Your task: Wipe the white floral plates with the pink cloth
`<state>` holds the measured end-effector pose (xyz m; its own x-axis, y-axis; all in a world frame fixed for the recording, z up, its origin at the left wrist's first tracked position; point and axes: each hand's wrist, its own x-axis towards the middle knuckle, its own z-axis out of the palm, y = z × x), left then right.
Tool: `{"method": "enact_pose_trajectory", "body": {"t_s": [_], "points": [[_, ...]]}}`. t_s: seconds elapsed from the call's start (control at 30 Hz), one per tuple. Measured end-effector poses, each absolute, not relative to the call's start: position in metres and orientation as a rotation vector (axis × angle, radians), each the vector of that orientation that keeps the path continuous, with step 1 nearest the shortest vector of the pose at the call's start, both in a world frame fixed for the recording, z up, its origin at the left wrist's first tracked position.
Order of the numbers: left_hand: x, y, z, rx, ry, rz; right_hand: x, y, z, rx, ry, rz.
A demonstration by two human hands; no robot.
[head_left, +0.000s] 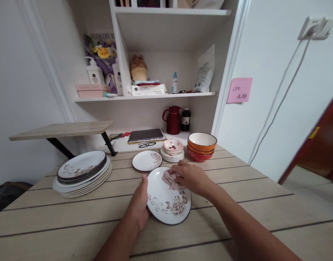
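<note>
My left hand [140, 204] grips the left edge of a white plate [161, 194] with a dark rim and brown flowers; its thumb is on the rim and the other fingers are hidden beneath. The plate is tilted toward me above the table. A crumpled pale pinkish cloth [170, 179] is bunched in my right hand [189, 177], pressed on the plate's upper right part. Just beyond lies a similar flowered plate [146, 161], flat on the table.
A tall stack of plates [83, 165] stands at the left, by a raised wooden shelf [65, 128]. Behind the held plate are small white plates [172, 156] with a strawberry-patterned bowl [173, 145] on top. Stacked orange and red bowls [201, 154] stand to the right. Glasses [147, 144] lie near a laptop [146, 135].
</note>
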<state>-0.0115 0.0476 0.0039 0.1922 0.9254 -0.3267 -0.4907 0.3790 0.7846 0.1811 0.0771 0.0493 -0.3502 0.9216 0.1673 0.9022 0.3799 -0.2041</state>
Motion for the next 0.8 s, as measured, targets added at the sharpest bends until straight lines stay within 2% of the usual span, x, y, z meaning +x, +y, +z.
{"method": "enact_pose_trajectory", "body": {"t_s": [0.2,0.47,0.6,0.8], "points": [[-0.014,0.047,0.009,0.557,0.867,1.012,0.190,0.075,0.052,-1.531,-2.580,0.269],[-0.020,0.049,0.006,0.501,0.797,0.989,0.174,0.077,0.039,-1.572,-2.420,0.297],[-0.020,0.051,0.003,0.481,0.672,1.010,0.159,0.071,0.032,-1.376,-2.456,0.328],[-0.020,0.052,-0.001,0.495,0.644,1.006,0.141,0.060,0.030,-1.013,-2.488,0.549]]}}
